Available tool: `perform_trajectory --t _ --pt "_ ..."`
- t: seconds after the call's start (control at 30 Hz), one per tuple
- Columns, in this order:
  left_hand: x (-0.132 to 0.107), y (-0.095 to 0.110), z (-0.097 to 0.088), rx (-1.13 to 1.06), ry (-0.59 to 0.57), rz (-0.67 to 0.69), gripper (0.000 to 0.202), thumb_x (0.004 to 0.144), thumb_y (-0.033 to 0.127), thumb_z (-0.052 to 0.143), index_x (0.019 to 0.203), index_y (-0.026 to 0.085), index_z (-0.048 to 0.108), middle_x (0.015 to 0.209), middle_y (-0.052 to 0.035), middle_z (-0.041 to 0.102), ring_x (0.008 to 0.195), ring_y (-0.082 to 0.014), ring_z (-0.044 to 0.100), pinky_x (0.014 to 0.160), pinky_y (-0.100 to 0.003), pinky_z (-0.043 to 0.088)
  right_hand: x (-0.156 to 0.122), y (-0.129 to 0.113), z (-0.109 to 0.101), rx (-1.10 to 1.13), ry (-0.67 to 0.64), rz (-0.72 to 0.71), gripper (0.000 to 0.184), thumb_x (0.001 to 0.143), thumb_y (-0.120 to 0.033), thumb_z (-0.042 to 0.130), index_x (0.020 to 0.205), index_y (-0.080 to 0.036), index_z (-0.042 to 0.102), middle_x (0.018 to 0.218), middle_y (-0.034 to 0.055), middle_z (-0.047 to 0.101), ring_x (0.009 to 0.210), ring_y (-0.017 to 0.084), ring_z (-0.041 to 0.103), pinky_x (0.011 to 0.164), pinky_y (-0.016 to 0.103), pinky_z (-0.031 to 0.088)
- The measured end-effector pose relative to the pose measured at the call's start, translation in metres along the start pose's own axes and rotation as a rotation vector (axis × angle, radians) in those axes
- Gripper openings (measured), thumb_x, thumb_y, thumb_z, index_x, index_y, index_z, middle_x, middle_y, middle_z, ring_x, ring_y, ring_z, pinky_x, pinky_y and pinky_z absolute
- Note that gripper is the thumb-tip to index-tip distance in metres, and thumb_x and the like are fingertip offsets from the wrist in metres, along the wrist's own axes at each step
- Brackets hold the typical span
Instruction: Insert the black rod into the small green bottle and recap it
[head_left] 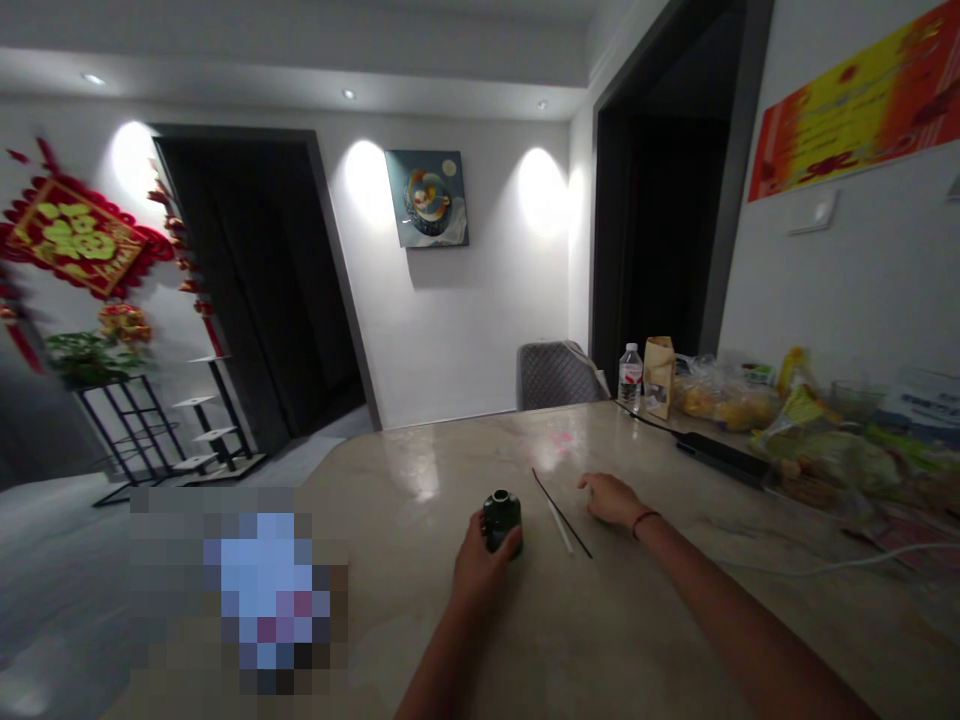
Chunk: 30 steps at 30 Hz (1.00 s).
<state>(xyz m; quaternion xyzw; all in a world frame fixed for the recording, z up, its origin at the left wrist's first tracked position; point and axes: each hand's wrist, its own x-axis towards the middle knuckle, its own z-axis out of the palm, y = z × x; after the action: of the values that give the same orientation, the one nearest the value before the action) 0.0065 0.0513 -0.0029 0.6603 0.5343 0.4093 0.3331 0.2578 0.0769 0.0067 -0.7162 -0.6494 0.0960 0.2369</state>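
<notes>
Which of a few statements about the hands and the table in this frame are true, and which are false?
1. The left hand grips a small dark jar. True.
2. The right hand holds the thin sticks. False: it lies open on the table beside them.
3. A water bottle stands upright near the table's far edge. True.
4. The jar lies on its side. False: it stands upright, mouth up.
</notes>
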Motion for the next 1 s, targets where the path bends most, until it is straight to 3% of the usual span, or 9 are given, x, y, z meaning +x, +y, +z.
perform_trajectory --t 0.1,0.17,0.2,0.37,0.5,0.67,0.87,1.0 --pt "-0.005 -0.004 0.004 0.132 0.016 0.097 0.062 0.064 0.035 0.063 0.119 0.017 0.041 0.111 -0.0097 0.059 0.100 -0.0211 0.056 0.085 -0.030 0.041 0.007 -0.019 0.003 0.218 0.130 0.068 0.017 0.064 -0.018 0.060 0.081 -0.014 0.060 0.087 0.0095 0.063 0.086 0.021 0.059 0.077 0.030 0.045" --pt "-0.007 -0.005 0.004 0.150 0.026 0.122 0.058 0.066 0.032 0.061 0.119 0.018 0.041 0.110 -0.0091 0.060 0.099 -0.0205 0.057 0.084 -0.029 0.041 0.013 -0.042 0.004 0.649 0.192 0.194 0.014 0.067 -0.024 0.059 0.076 -0.013 0.056 0.085 0.0099 0.062 0.081 0.020 0.060 0.069 0.030 0.049" --pt "-0.007 -0.005 0.003 0.150 0.027 0.122 0.057 0.067 0.032 0.060 0.119 0.018 0.042 0.110 -0.0087 0.060 0.098 -0.0200 0.057 0.083 -0.029 0.041 0.015 -0.054 0.006 0.726 0.186 0.212 0.017 0.072 -0.029 0.054 0.080 -0.014 0.054 0.085 0.0098 0.061 0.075 0.019 0.060 0.062 0.030 0.051" --pt "-0.009 -0.001 0.002 0.115 0.021 0.120 0.056 0.066 0.030 0.061 0.117 0.017 0.044 0.109 -0.0084 0.061 0.097 -0.0197 0.058 0.080 -0.027 0.043 0.018 -0.112 0.026 0.985 0.147 0.223 0.019 0.079 -0.033 0.045 0.085 -0.016 0.049 0.084 0.0085 0.061 0.070 0.016 0.061 0.052 0.026 0.051" --pt "-0.012 0.004 0.002 0.077 0.028 0.099 0.053 0.065 0.028 0.061 0.115 0.017 0.047 0.108 -0.0082 0.062 0.095 -0.0192 0.059 0.079 -0.026 0.044 0.012 -0.136 0.044 1.095 0.257 0.112 0.021 0.079 -0.036 0.041 0.081 -0.018 0.051 0.082 0.0056 0.062 0.074 0.016 0.060 0.061 0.026 0.050" --pt "-0.012 0.002 0.000 0.052 -0.003 0.088 0.055 0.065 0.028 0.062 0.116 0.017 0.046 0.110 -0.0088 0.061 0.098 -0.0197 0.058 0.082 -0.026 0.043 0.005 -0.135 0.052 0.911 0.251 -0.140 0.034 0.078 -0.044 0.040 0.073 -0.016 0.060 0.076 0.0057 0.064 0.077 0.019 0.059 0.075 0.031 0.045" --pt "-0.009 -0.007 0.003 0.077 -0.017 0.111 0.058 0.065 0.028 0.062 0.119 0.018 0.043 0.115 -0.0078 0.059 0.103 -0.0197 0.056 0.086 -0.026 0.041 0.009 -0.116 0.048 0.993 0.137 -0.189 0.038 0.073 -0.042 0.052 0.101 -0.017 0.061 0.105 0.0087 0.063 0.098 0.019 0.057 0.089 0.033 0.041" --pt "-0.010 -0.008 0.003 0.070 -0.009 0.125 0.058 0.066 0.028 0.062 0.119 0.019 0.043 0.115 -0.0073 0.058 0.104 -0.0192 0.055 0.086 -0.026 0.041 0.010 -0.107 0.039 0.985 0.028 -0.184 0.041 0.071 -0.042 0.056 0.101 -0.014 0.063 0.106 0.0109 0.063 0.103 0.021 0.055 0.091 0.036 0.040"
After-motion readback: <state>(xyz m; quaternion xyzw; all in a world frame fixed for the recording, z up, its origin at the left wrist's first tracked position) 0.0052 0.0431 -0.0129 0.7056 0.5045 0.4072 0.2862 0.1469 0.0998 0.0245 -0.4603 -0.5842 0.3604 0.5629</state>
